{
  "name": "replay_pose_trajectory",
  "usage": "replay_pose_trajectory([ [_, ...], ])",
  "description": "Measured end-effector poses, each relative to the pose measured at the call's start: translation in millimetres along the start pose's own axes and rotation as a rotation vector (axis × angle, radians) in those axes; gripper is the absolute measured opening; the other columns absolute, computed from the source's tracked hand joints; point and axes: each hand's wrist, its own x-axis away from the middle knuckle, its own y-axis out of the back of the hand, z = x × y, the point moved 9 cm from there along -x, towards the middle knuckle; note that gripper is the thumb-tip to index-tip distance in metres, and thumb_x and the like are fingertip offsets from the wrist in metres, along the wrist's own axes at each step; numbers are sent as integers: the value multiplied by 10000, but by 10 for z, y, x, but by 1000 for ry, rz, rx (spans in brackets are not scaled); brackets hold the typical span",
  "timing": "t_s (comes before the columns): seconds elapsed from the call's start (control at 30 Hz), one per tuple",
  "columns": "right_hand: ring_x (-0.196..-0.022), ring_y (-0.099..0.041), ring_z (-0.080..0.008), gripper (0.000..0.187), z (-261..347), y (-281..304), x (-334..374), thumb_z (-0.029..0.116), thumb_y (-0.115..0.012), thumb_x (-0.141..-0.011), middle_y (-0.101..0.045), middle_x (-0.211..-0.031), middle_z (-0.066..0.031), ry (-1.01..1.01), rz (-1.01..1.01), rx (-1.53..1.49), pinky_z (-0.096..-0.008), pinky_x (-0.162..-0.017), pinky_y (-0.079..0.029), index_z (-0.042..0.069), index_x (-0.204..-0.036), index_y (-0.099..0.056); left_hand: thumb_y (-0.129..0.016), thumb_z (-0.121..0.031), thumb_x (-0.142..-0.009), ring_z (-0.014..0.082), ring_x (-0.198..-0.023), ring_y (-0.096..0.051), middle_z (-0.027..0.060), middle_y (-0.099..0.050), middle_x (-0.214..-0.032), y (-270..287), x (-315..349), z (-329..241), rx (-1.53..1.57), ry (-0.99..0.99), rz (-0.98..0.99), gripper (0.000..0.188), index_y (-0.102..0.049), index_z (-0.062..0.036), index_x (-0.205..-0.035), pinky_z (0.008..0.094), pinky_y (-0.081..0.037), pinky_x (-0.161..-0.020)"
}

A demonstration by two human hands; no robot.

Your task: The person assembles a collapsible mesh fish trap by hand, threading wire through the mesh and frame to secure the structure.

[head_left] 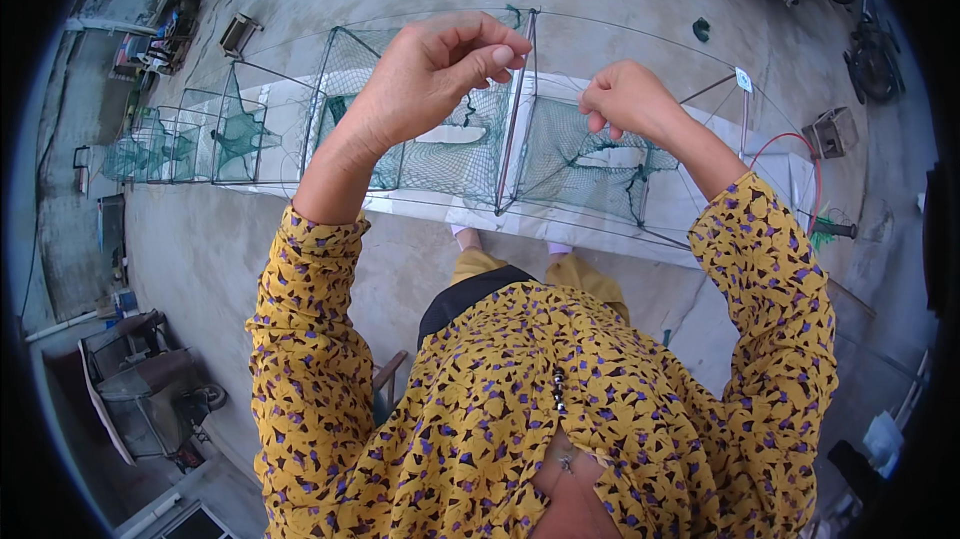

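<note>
The green net (450, 164) was stretched out in front of the person, its long axis running from left to right across the body. Its left end pointed toward the wall side of the yard, with sections bunched closer together there, while thin cords ran on from the right end toward an upright metal rod (744, 124) carrying a pale tag (743, 79). It lay along a long white surface (670, 229), held in shape by dark frames; one frame bar (512, 139) stood near the middle, leaning slightly.

The left hand (455, 59) was raised above the net, its grip closed in a pinch just beside the top of that bar. The right hand (630, 104) hung over the right section, its grip also drawn together. Whether a thin thread lay in either grip, I could not tell. The left forearm hid part of the netting behind it.

A red cable (775, 136) curved past the surface's right end, near some green strands (822, 229). A grey crate (832, 132) sat beyond; its contents were too small to make out. A dark motorbike (873, 64) stood at upper right, and a three-wheeled vehicle (150, 389) at lower left.
</note>
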Motion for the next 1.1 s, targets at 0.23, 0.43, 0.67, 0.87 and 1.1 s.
replay_pose_trajectory([
  [0.23,-487,-555,-107,223,351,181,-64,186,-502,-759,-662,-675,-29,81,-143,-85,-276,-531,-455,23,-761,-655,-513,-171,-902,138,-818,-593,53,-647,-925,85,-775,-12,-592,-163,-144,211,-613,-69,-1057,256,-468,-725],
  [0.43,-484,-549,-108,209,335,295,-146,131,-480,-780,-663,-697,-56,113,-246,-339,-274,-527,-453,14,-781,-653,-483,-134,-877,208,-777,-643,93,-656,-876,-180,-1167,96,-767,-107,101,217,-614,-72,-1038,332,-501,-672],
  [0.67,-521,-530,-83,220,331,288,-81,137,-450,-850,-639,-755,-63,136,-280,-485,-222,-465,-374,-1,-833,-620,-529,-66,-834,164,-707,-629,87,-653,-779,-285,-1253,232,-603,9,421,162,-641,-38,-948,295,-499,-669],
  [0.87,-674,-622,-135,235,448,209,311,135,-461,-880,-626,-930,-104,265,-344,-211,-214,-530,-447,-27,-1015,-564,-545,-92,-828,160,-763,-620,84,-628,-790,-119,-1102,-39,-1036,-204,52,152,-603,-24,-951,303,-473,-658],
  [1.1,-852,-613,-249,224,945,546,533,138,-523,-856,-620,-936,-140,648,-793,99,-354,-736,-482,-20,-1012,-547,-505,-60,-807,363,-712,-558,195,-560,-777,-106,-722,-765,-825,-372,-188,91,-559,6,-779,410,-454,-632],
])
